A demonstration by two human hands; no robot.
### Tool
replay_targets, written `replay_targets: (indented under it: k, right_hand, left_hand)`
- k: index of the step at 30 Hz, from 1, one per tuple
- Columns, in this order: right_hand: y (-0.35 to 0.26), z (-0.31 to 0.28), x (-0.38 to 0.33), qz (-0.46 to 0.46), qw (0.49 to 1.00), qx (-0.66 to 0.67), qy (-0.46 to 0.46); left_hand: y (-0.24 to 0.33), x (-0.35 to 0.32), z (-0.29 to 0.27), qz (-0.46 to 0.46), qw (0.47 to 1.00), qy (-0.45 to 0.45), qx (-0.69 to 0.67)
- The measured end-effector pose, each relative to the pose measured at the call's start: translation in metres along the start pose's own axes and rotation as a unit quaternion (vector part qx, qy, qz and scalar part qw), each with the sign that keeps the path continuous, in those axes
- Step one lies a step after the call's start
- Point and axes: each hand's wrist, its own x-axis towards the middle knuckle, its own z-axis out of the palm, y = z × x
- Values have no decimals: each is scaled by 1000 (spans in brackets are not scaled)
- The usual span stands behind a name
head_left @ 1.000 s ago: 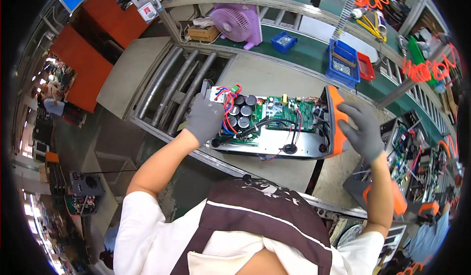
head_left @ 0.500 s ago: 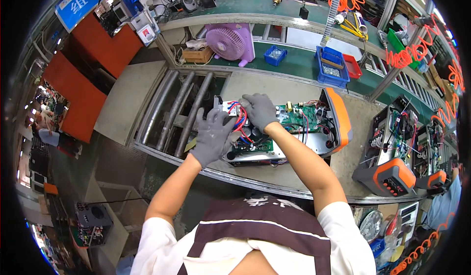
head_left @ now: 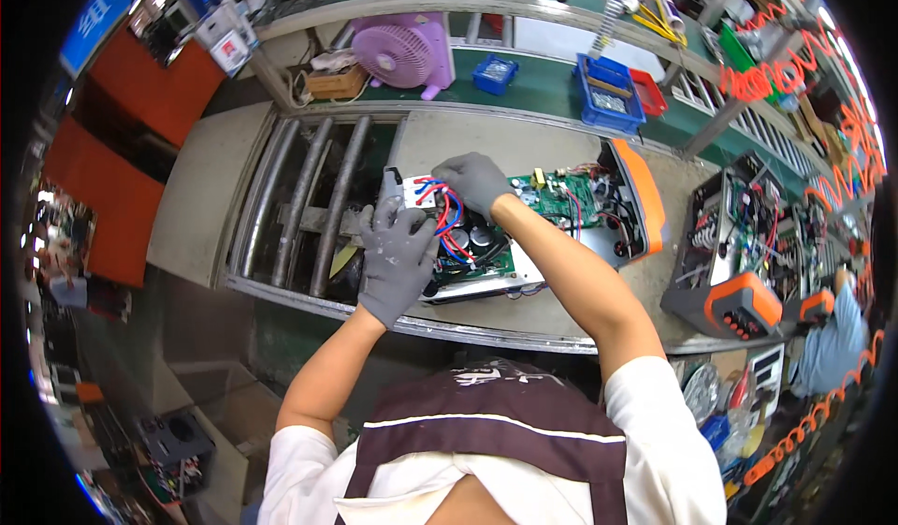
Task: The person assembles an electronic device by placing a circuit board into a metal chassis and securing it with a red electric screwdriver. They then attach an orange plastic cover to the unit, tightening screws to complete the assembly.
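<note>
An opened electrical unit with an orange-rimmed end panel lies on the bench before me, its green circuit board exposed. Red and blue wires loop over its left part, above round black capacitors. My right hand, in a grey glove, reaches in from the far side with its fingers bent together at the wires' upper ends; the fingertips are partly hidden. Also gloved, my left hand lies at the unit's left end beside the white block, fingers apart and thumb close to the wires.
Metal rollers lie left of the unit. More opened units stand at the right. Behind are a purple fan, a small blue bin and a larger blue bin of small parts. Orange coiled hoses hang at the right.
The view has shifted, so the bench appears further left and higher. My right hand has drawn slightly toward the wires' upper ends; my left hand stays by the unit's left end.
</note>
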Motion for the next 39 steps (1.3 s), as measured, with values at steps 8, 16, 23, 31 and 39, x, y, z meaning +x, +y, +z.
replay_targets:
  k: [8, 16, 23, 31, 39]
  right_hand:
    - [-1, 5, -2, 5, 969, -245, 22]
    - [30, 11, -40, -110, 983, 25, 147]
    - [27, -4, -47, -67, 994, 48, 76]
    - [64, -31, -235, -28, 830, 42, 556]
    - [145, -56, -243, 130, 830, 48, 540]
  left_hand:
    - [-2, 1, 9, -1, 999, -21, -40]
    - [6, 8, 5, 20, 999, -20, -18]
    - [10, 1, 6, -15, 980, 91, -177]
    - [-37, -7, -5, 109, 937, 63, -327]
    - [-43, 22, 12, 186, 933, -51, -304]
